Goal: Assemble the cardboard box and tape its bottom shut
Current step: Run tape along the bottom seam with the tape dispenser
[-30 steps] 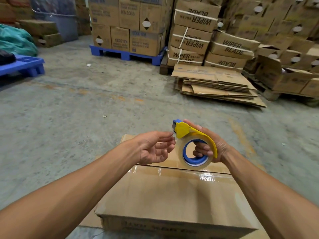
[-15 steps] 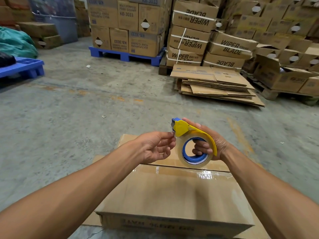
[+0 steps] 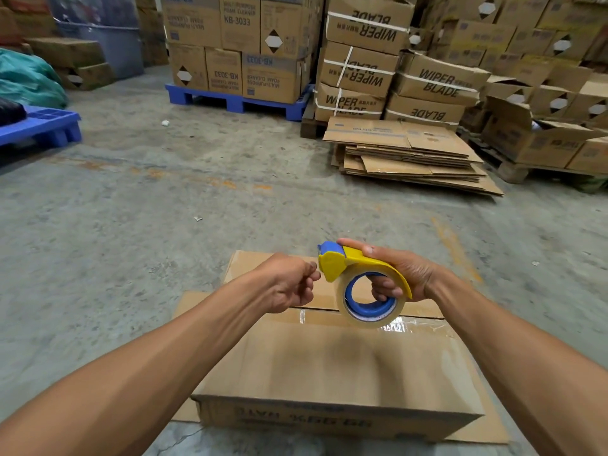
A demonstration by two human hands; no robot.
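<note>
Yellow tape dispenser (image 3: pixel 362 278) gripped in rt hand (image 3: pixel 399 274) above cardboard box (image 3: pixel 329 366), lft hand (image 3: pixel 289 284) pinching at its tip.

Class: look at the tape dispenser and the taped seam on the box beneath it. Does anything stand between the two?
Nothing visible does. The tape dispenser, gripped by the right hand, hangs above the cardboard box; the left hand is beside its cutter end, not under it.
</note>
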